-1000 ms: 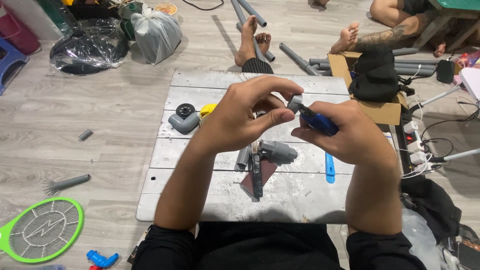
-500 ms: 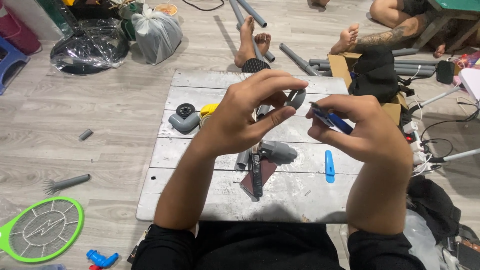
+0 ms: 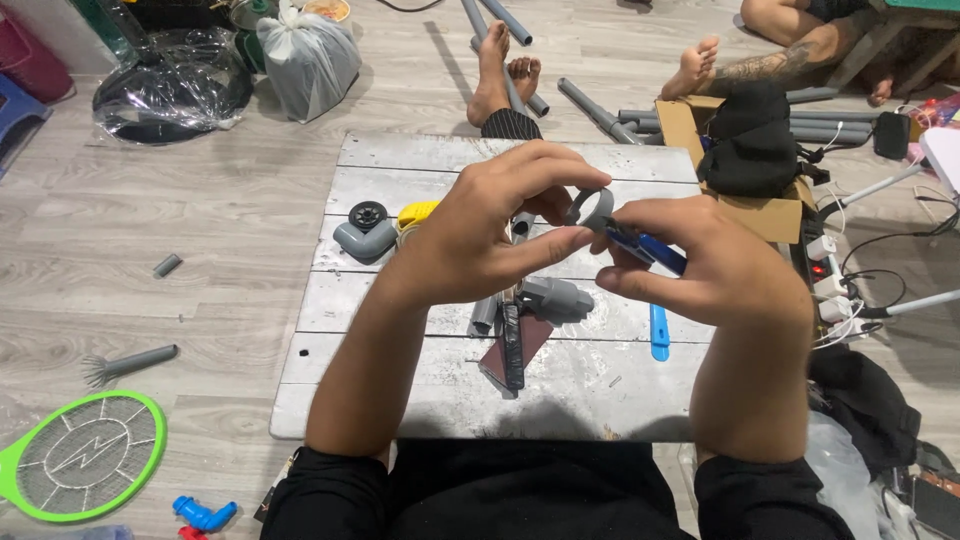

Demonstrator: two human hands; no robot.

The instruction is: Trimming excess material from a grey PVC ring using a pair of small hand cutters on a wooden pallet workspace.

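Above the grey board (image 3: 400, 400), the left hand (image 3: 480, 235) holds a short grey pipe ring (image 3: 590, 207) between thumb and fingers, which are closed narrow around it. The right hand (image 3: 715, 265) is just beside it, with fingers wrapped on a blue-handled knife (image 3: 650, 248) whose tip touches the ring. On the board under the hands lie a grey pipe fitting (image 3: 553, 297) and a dark strip (image 3: 512, 345). Farther on the board is a grey elbow (image 3: 362, 238). Beyond the board, bare feet (image 3: 505, 75) rest on the floor.

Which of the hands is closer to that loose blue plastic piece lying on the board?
Right. The right hand hovers just above the blue piece; the left hand is farther off, toward the grey elbow fitting.
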